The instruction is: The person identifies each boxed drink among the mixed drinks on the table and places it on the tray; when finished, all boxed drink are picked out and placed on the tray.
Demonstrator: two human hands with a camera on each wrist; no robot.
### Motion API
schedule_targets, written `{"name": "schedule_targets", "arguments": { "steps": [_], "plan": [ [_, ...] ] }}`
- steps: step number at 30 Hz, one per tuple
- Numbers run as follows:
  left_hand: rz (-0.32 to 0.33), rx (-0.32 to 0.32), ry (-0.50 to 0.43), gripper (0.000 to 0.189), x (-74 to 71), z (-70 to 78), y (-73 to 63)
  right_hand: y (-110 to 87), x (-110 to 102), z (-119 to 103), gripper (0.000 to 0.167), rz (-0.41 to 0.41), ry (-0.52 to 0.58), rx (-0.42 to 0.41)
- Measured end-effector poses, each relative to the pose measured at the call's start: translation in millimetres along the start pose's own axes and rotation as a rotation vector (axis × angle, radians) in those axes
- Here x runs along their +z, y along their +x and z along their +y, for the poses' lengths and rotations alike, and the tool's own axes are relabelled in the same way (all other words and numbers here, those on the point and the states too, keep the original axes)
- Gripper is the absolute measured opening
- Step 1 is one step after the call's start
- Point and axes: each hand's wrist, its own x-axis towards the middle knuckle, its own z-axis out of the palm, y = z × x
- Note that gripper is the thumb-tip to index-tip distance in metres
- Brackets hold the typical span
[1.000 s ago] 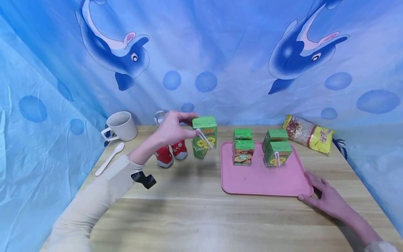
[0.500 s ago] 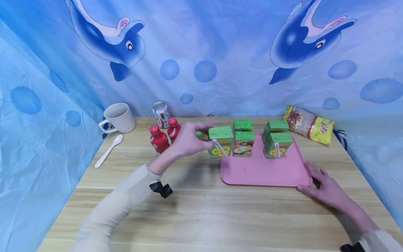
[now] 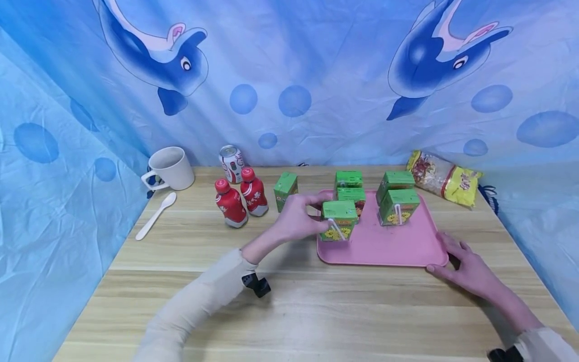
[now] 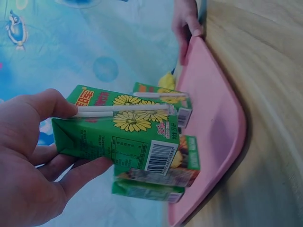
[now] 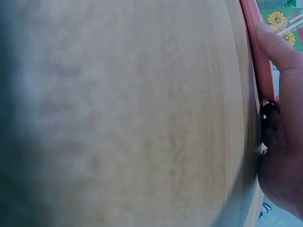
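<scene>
My left hand grips a green drink carton, thumb on the straw side and fingers behind. In the left wrist view, yellow flowers, a white straw and a barcode show on the held carton. It is tilted over the left part of a pink tray. Directly behind it stand two more green cartons, partly hidden. Another pair of cartons stands further right on the tray. My right hand holds the tray's front right corner, its thumb on the front rim and fingers along the side.
One green carton stands on the table left of the tray. Two red bottles and a soda can are further left, then a white mug and a white spoon. A snack bag lies back right.
My left hand has carried the carton right and toward me, from near the red bottles to over the tray. The bottles and the carton left behind are uncovered. My right hand stays at the tray corner.
</scene>
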Motion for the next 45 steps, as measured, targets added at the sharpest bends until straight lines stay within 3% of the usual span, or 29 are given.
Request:
{"name": "schedule_targets", "arguments": {
  "steps": [13, 25, 39, 45],
  "plan": [
    [-0.024, 0.04, 0.016, 0.041, 30.1, -20.7, 7.0, -0.5, 2.3, 2.9, 0.099, -0.006, 0.016, 0.019],
    [-0.027, -0.108, -0.101, 0.049, 49.6, -28.3, 8.4, -1.5, 2.1, 0.4, 0.098, -0.004, 0.028, 0.018],
    [-0.002, -0.136, -0.148, 0.051, 60.0, -34.2, 12.3, -1.2, 2.7, 0.5, 0.098, -0.012, 0.031, 0.038],
    [0.004, -0.116, -0.169, 0.051, 61.2, -34.5, 11.8, -1.0, 3.8, 1.1, 0.099, -0.014, 0.025, 0.045]
  ]
}}
